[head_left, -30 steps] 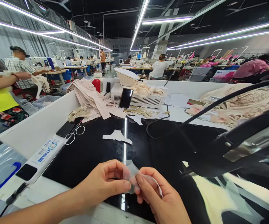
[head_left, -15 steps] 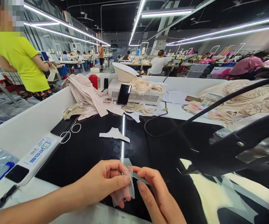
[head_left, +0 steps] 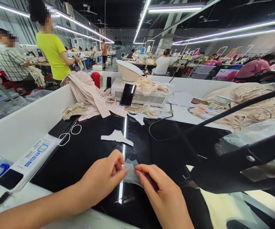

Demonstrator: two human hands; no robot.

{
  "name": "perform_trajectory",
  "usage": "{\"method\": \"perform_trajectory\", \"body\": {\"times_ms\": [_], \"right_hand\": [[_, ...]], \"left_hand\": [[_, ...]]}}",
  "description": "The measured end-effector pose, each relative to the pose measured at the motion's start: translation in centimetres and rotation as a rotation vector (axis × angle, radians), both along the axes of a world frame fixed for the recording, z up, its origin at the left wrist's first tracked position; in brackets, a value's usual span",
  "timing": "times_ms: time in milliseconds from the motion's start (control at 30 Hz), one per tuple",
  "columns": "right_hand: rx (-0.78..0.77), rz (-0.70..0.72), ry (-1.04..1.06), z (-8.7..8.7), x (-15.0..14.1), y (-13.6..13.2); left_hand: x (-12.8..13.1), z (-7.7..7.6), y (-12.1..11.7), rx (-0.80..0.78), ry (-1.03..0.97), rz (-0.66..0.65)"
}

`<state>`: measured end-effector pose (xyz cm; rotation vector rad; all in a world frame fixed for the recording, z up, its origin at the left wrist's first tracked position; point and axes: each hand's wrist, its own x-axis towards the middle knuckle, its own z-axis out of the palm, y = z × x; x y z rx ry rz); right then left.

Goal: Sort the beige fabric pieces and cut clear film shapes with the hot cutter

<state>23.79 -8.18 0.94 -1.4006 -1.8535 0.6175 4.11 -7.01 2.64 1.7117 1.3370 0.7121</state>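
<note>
A small piece of sheer, greyish-white fabric [head_left: 130, 174] is stretched between my two hands, low over the black tabletop [head_left: 85, 156]. My left hand [head_left: 104, 179] is closed, with thumb and bent forefinger at the fabric's left edge. On the opposite edge, my right hand [head_left: 162, 192] pinches the fabric between thumb and fingertips. Just beyond my hands lies a white cut piece [head_left: 117, 137] with a raised middle and two narrow arms.
At left are a white device [head_left: 36, 156] and white rings [head_left: 76, 129]. A phone [head_left: 127, 94] leans against a vented white box [head_left: 149, 97], beside beige fabric strips [head_left: 92, 95]. A black machine arm [head_left: 242, 165] and cable [head_left: 213, 114] cross the right side. Co-workers are beyond.
The sheer fabric, bunched in my left hand before, is now spread out between both hands. My right hand has closed on its edge. The view has shifted slightly left.
</note>
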Motion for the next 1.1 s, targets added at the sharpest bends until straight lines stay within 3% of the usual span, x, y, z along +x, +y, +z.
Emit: {"method": "perform_trajectory", "body": {"times_ms": [133, 333, 1100], "right_hand": [[0.22, 0.036, -0.229, -0.9, -0.1, 0.3], [0.477, 0.001, -0.401, -1.9, -0.4, 0.5], [0.462, -0.021, -0.482, -2.0, -0.5, 0.3]], "left_hand": [[-0.2, -0.7, 0.1, 0.288, 0.406, -0.062], [-0.2, -1.8, 0.2, 0.473, 0.633, -0.147], [-0.1, -2.5, 0.0, 0.599, 0.637, -0.136]]}}
